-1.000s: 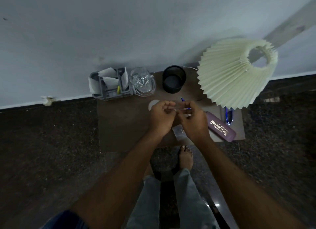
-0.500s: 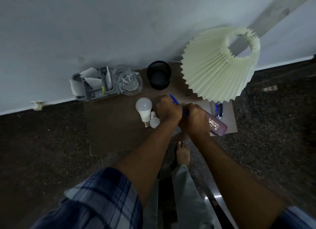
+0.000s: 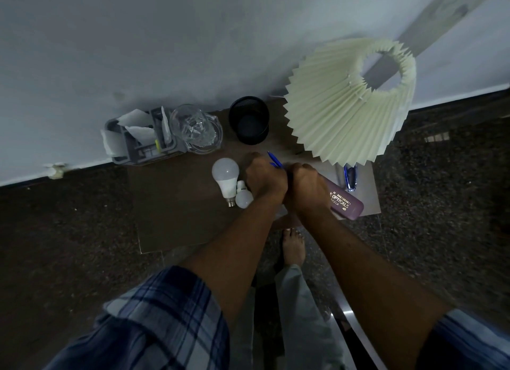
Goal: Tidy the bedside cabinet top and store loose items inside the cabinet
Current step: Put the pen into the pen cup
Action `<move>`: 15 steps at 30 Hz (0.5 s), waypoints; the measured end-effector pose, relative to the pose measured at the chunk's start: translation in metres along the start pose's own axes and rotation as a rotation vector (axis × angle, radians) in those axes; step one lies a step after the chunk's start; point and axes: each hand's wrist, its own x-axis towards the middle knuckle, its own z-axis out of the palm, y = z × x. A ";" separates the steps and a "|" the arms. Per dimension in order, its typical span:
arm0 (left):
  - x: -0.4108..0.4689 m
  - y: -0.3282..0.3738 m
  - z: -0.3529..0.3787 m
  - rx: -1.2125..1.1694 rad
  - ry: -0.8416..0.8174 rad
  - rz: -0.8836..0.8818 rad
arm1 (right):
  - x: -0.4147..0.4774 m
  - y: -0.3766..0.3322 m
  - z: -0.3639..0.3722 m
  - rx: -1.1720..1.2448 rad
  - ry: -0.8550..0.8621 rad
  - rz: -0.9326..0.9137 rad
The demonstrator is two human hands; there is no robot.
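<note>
Fingers of left hand point(image 3: 265, 179) curl round blue plastic pen point(image 3: 275, 160) over brown table point(image 3: 179, 204). Right hand point(image 3: 307, 188) fingers curled alongside, contents hidden.

Grey wall point(image 3: 138, 38) above dark speckled floor point(image 3: 55, 231); bare foot point(image 3: 294, 248)

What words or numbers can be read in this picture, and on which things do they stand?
"OPTICALS": gold print on the purple spectacle case; anything before it is covered by the right hand.
Digit line above it, small line below: too blurred to read.
No other text is readable.
</note>
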 end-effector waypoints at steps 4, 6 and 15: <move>0.003 0.001 0.000 -0.053 -0.006 -0.085 | 0.002 -0.001 0.002 -0.006 0.021 0.006; 0.006 0.001 -0.001 -0.075 -0.025 -0.150 | 0.002 -0.001 0.004 -0.002 0.042 0.005; 0.006 0.005 -0.005 -0.163 -0.045 -0.238 | -0.001 -0.003 0.003 0.056 0.037 0.023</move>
